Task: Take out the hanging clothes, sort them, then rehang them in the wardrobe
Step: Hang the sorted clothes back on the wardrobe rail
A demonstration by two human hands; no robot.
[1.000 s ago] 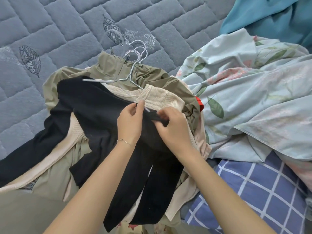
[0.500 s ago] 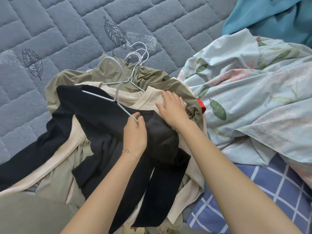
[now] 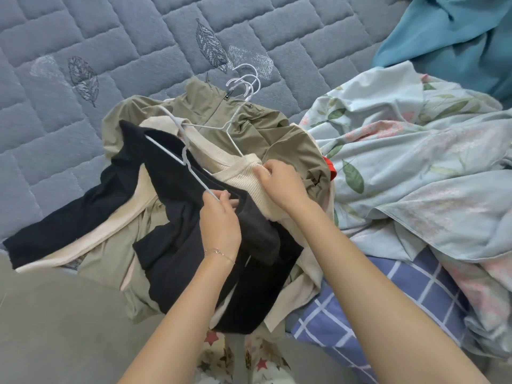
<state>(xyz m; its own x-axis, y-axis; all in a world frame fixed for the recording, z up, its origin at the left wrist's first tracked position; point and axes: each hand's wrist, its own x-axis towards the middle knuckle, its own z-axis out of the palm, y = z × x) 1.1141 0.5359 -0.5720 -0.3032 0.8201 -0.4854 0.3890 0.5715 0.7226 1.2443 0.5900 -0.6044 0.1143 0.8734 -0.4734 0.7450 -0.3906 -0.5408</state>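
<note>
Black top [image 3: 171, 189] tops clothes pile at frame centre, on quilted mattress [image 3: 83, 29]. Left hand [image 3: 220, 220] pinches end of white hanger [image 3: 185, 162]. Right hand [image 3: 279, 184], at 2 o'clock from left, grips beige knit [image 3: 241, 176] collar. Best: hold knit steady, draw hanger along own line, slowly, no snagging neckline.

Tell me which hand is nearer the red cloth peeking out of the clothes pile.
Right. The right hand pinches the cream knit just left of the red cloth; the left hand holds a hanger farther left and lower.
</note>
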